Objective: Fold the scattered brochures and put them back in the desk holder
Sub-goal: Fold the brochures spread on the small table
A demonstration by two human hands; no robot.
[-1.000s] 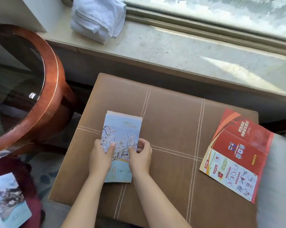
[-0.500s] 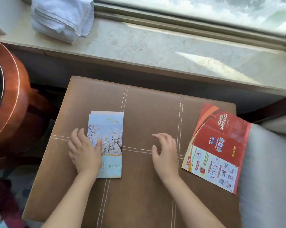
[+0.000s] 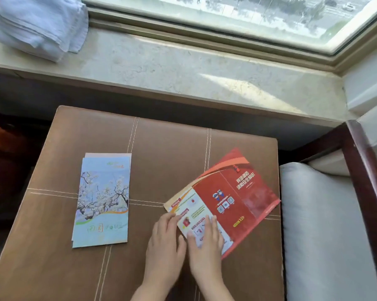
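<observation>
Lower centre of the frame, both the left hand (image 3: 164, 240) and right hand (image 3: 206, 242) lay flat, fingers spread, grasping nothing, pressing the red brochure (image 3: 233, 200); the folded blue brochure (image 3: 103, 200) lay left on the brown surface (image 3: 168, 153).

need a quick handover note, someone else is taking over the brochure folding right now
Left hand: open, fingertips at the near left corner of the red brochure.
Right hand: open, flat on the red brochure's white panel, pinning it down.
Red brochure: unfolded, lying askew on the right side of the brown ottoman.
Blossom brochure: folded, lying flat on the ottoman's left side, neither hand on it.
Done: blossom brochure folded.
Left: fold the red brochure, then put both into the desk holder, which is not in view.
</observation>
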